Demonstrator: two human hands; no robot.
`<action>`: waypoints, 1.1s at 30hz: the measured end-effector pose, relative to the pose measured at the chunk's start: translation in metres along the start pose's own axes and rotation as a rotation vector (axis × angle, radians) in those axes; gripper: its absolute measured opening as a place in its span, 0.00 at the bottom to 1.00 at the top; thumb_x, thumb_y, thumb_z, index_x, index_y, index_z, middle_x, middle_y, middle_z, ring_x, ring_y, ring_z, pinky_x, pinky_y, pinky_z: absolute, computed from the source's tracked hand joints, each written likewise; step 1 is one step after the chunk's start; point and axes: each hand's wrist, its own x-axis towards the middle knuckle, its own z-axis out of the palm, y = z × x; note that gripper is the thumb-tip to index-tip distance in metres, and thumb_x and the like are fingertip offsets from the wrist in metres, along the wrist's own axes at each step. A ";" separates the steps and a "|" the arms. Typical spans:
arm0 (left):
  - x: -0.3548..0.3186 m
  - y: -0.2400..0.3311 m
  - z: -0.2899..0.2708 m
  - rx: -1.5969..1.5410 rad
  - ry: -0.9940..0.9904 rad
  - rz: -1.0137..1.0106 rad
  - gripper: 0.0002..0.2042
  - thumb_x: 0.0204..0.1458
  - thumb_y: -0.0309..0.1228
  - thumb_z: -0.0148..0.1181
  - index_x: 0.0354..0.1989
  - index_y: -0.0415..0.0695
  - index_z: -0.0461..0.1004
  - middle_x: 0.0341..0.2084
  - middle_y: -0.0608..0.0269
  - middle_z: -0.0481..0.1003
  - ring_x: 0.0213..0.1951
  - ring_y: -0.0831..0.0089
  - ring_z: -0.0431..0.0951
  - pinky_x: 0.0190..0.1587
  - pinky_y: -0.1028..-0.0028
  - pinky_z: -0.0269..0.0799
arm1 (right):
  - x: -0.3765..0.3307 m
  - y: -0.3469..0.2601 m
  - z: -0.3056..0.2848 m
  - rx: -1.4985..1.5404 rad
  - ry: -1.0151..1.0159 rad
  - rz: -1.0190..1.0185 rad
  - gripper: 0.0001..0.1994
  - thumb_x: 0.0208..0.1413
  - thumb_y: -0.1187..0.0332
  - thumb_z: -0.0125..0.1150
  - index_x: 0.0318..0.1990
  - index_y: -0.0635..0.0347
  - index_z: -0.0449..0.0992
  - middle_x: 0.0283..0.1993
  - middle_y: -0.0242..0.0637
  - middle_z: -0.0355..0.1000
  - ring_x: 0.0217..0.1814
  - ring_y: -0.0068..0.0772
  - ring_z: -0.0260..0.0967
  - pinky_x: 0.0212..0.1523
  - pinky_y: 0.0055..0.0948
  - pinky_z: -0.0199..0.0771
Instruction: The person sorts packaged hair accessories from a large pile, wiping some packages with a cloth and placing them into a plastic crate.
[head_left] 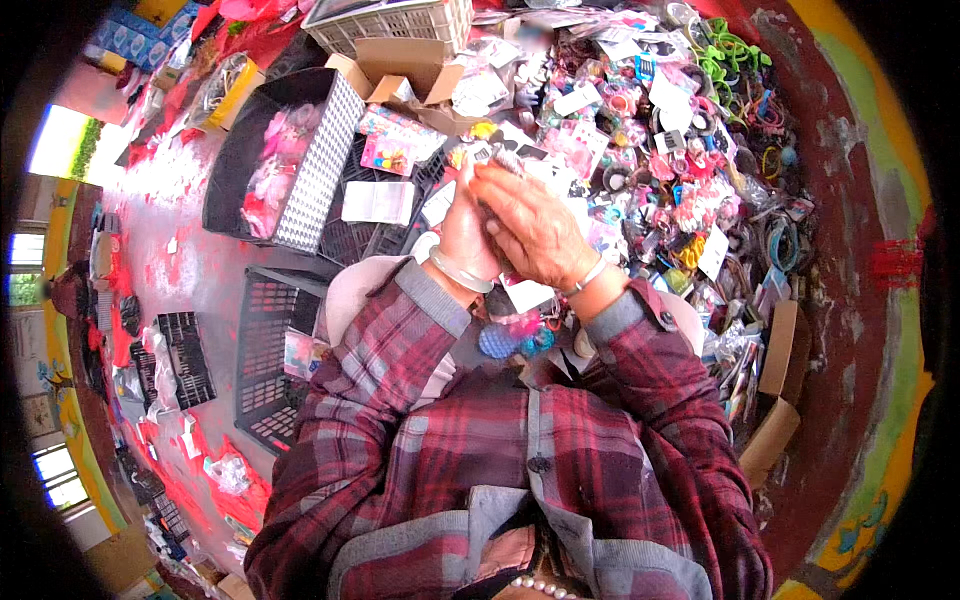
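Note:
My left hand (465, 232) and my right hand (538, 225) are pressed together over the heap of small goods, in the middle of the view. The right fingers lie bent across the left palm and cover most of the left fingers. Both hands look closed, and whatever is between them is hidden. A small greyish thing (508, 162) shows at the fingertips, too unclear to name. Below the wrists lie a white card (528, 294) and a blue textured ball (498, 341). Left of the left hand, a white packet (378, 202) rests on a black crate.
A heap of hair ties and bagged trinkets (640, 180) spreads right, with green plastic pieces (725, 50) behind. At left stand a houndstooth-sided bin (325, 165) with pink items and a dark plastic basket (265, 350). An open cardboard box (400, 62) and a pale crate (395, 22) are farther back.

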 end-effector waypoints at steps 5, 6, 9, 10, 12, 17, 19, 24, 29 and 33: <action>-0.002 -0.012 0.024 0.248 0.130 0.065 0.23 0.58 0.49 0.34 0.55 0.45 0.60 0.49 0.62 0.66 0.51 0.71 0.66 0.53 0.71 0.62 | 0.007 0.026 0.001 -0.129 0.166 0.123 0.18 0.48 0.70 0.52 0.49 0.63 0.66 0.50 0.49 0.65 0.53 0.49 0.62 0.52 0.38 0.63; 0.001 -0.012 0.016 0.214 0.102 0.042 0.24 0.58 0.49 0.34 0.55 0.45 0.59 0.49 0.61 0.66 0.51 0.70 0.66 0.53 0.69 0.62 | 0.008 0.030 0.003 -0.108 0.138 0.193 0.18 0.50 0.70 0.50 0.50 0.63 0.65 0.50 0.50 0.65 0.53 0.49 0.62 0.52 0.37 0.63; 0.002 -0.002 0.006 0.133 -0.060 -0.016 0.25 0.58 0.50 0.34 0.56 0.43 0.58 0.50 0.59 0.65 0.52 0.67 0.66 0.55 0.65 0.60 | 0.009 0.036 0.007 -0.092 0.228 0.330 0.16 0.52 0.69 0.49 0.48 0.63 0.65 0.44 0.51 0.67 0.47 0.51 0.65 0.47 0.38 0.66; 0.002 0.002 0.010 0.119 -0.006 -0.012 0.26 0.58 0.50 0.34 0.56 0.42 0.58 0.50 0.58 0.66 0.51 0.65 0.66 0.55 0.64 0.60 | 0.008 0.039 0.006 -0.101 0.239 0.374 0.15 0.52 0.69 0.49 0.48 0.63 0.65 0.45 0.51 0.67 0.47 0.51 0.65 0.47 0.38 0.66; 0.002 0.008 0.010 0.177 0.099 0.037 0.28 0.57 0.52 0.33 0.54 0.41 0.60 0.49 0.58 0.67 0.50 0.66 0.67 0.54 0.65 0.61 | 0.005 0.041 0.006 -0.097 0.252 0.388 0.15 0.51 0.70 0.50 0.47 0.63 0.65 0.46 0.52 0.66 0.50 0.51 0.64 0.49 0.38 0.65; 0.011 0.023 0.001 0.389 0.154 0.263 0.30 0.56 0.55 0.31 0.48 0.39 0.66 0.43 0.58 0.71 0.45 0.68 0.71 0.50 0.68 0.65 | -0.004 0.014 0.022 -0.089 0.083 0.012 0.21 0.41 0.76 0.57 0.48 0.61 0.66 0.51 0.49 0.63 0.55 0.51 0.60 0.54 0.40 0.62; 0.005 0.032 -0.016 0.284 -0.002 0.083 0.29 0.56 0.56 0.32 0.44 0.40 0.68 0.39 0.61 0.72 0.42 0.70 0.72 0.46 0.69 0.68 | -0.003 0.003 0.024 -0.007 0.040 -0.092 0.22 0.40 0.76 0.57 0.48 0.62 0.66 0.53 0.49 0.62 0.56 0.50 0.60 0.54 0.40 0.61; 0.003 0.000 -0.013 0.106 0.160 0.072 0.24 0.56 0.54 0.36 0.46 0.49 0.67 0.42 0.65 0.70 0.46 0.71 0.70 0.50 0.69 0.65 | 0.007 0.015 0.018 -0.116 0.101 -0.095 0.19 0.45 0.72 0.52 0.48 0.63 0.67 0.51 0.47 0.64 0.55 0.47 0.61 0.52 0.40 0.61; 0.000 -0.009 0.011 0.191 0.036 -0.035 0.26 0.57 0.50 0.37 0.57 0.43 0.55 0.52 0.60 0.63 0.54 0.67 0.64 0.56 0.66 0.59 | 0.008 0.038 0.010 -0.108 0.249 0.238 0.14 0.50 0.70 0.49 0.45 0.61 0.68 0.44 0.51 0.68 0.47 0.50 0.66 0.46 0.40 0.66; 0.004 0.002 -0.009 0.231 0.009 -0.072 0.21 0.57 0.41 0.44 0.53 0.40 0.61 0.46 0.58 0.69 0.46 0.68 0.70 0.50 0.67 0.65 | 0.002 0.068 0.008 -0.089 0.222 0.765 0.13 0.54 0.63 0.47 0.42 0.56 0.71 0.36 0.52 0.71 0.41 0.51 0.68 0.41 0.41 0.68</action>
